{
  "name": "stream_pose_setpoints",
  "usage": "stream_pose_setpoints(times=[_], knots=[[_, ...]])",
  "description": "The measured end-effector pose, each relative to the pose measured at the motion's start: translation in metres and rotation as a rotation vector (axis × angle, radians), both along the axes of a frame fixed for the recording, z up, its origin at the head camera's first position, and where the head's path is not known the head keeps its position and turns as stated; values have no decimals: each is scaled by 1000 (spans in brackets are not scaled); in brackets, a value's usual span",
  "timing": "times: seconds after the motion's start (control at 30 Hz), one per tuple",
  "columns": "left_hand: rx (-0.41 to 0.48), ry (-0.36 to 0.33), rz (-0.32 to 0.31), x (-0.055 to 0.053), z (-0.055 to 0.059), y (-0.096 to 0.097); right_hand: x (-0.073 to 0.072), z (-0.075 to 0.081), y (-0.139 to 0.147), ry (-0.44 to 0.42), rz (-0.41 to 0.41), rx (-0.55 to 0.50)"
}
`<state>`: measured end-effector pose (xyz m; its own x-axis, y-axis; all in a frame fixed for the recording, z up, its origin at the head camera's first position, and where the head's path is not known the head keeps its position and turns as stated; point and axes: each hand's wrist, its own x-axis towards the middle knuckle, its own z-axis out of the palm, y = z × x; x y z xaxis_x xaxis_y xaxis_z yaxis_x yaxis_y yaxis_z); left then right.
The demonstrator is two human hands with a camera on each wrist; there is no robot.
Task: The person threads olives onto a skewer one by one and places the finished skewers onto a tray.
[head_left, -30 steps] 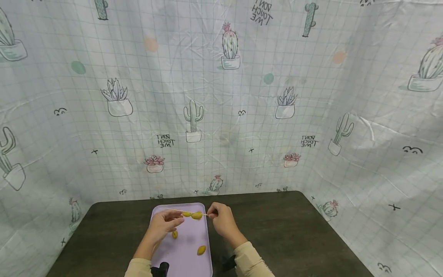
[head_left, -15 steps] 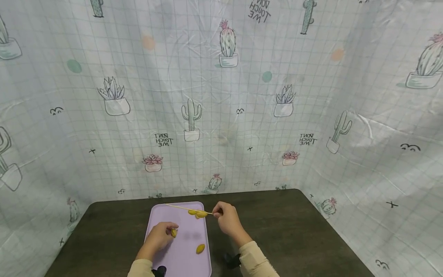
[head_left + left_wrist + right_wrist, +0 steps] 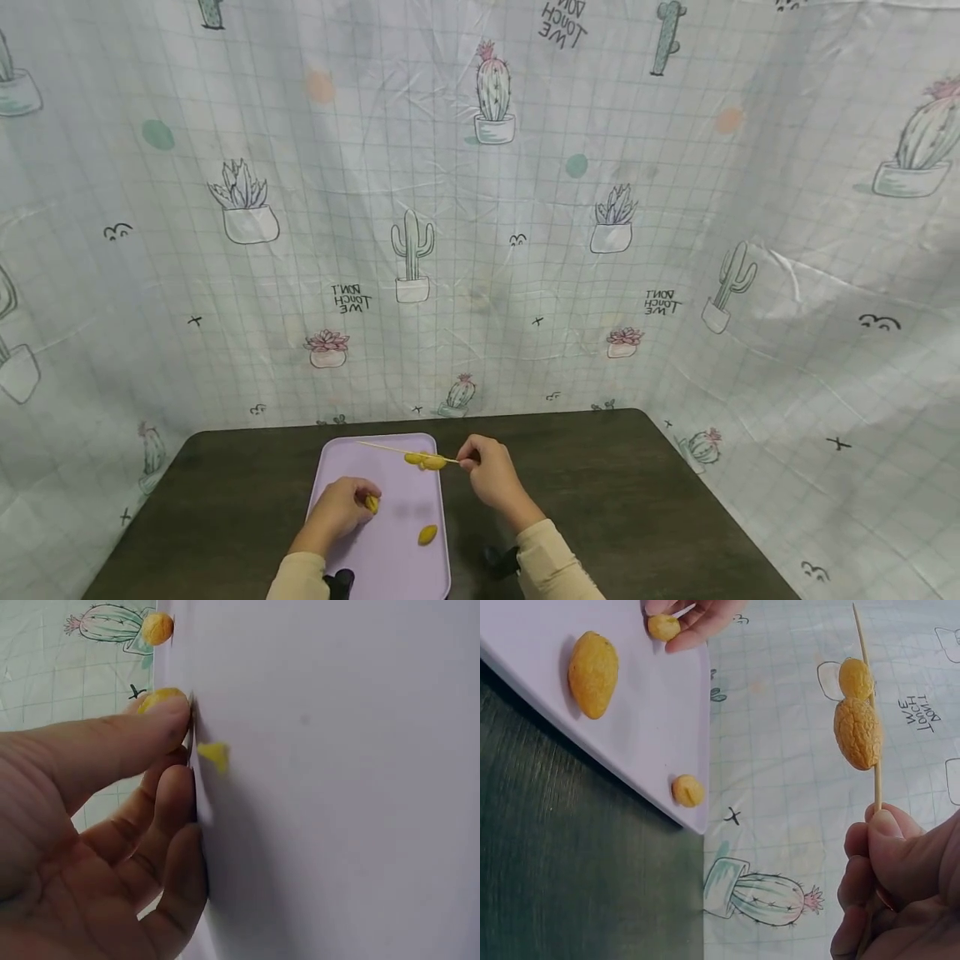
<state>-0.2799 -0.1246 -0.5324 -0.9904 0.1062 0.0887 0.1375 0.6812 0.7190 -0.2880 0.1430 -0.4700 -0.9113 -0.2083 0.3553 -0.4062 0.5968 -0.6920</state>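
My right hand (image 3: 489, 475) holds a thin wooden skewer (image 3: 878, 787) near its lower end, thumb against the fingers. Two wrinkled yellow oval pieces, a smaller one (image 3: 855, 679) and a larger one (image 3: 857, 733), sit along the skewer, its pointed tip bare. Over the lilac tray (image 3: 405, 562), my left hand (image 3: 341, 507) pinches another small yellow piece (image 3: 163, 697) between thumb and fingers, its lower fingers close to the tray's surface. What these pieces are cannot be made out; they resemble small wrinkled fruits.
One loose yellow piece (image 3: 427, 534) lies toward the tray's right edge; another (image 3: 688, 790) lies near a far corner. A small yellow scrap (image 3: 216, 755) shows on the tray beside the left hand. The dark wooden table (image 3: 637, 508) meets a cactus-print curtain (image 3: 480, 250) behind.
My left hand has come away from the skewer, dropped to the tray and taken hold of a yellow piece there. The right hand has moved slightly right, still holding the skewer.
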Motion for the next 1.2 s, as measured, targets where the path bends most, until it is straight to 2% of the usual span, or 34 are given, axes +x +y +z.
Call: stream_pose_setpoints(times=[0.17,0.33,0.53,0.6,0.73,0.9,1.03,1.2], knots=[[11,-18,17,1,0,-1,0,-3,3,9,-4,14],[34,-9,74,-1,2,0,0,-6,9,17,7,6],[198,106,151,-2,12,-1,-2,-7,12,-4,1,16],[246,120,173,-3,13,-2,-2,-8,12,-21,-4,21],[365,97,172,-5,12,-4,-2,-10,13,-31,-6,25],[518,71,142,-7,12,-7,-4,-13,14,-50,12,11],[588,76,128,-6,15,-9,-5,-15,17,-78,35,-3],[617,90,142,-5,19,-11,-6,-14,18,-78,49,-8]])
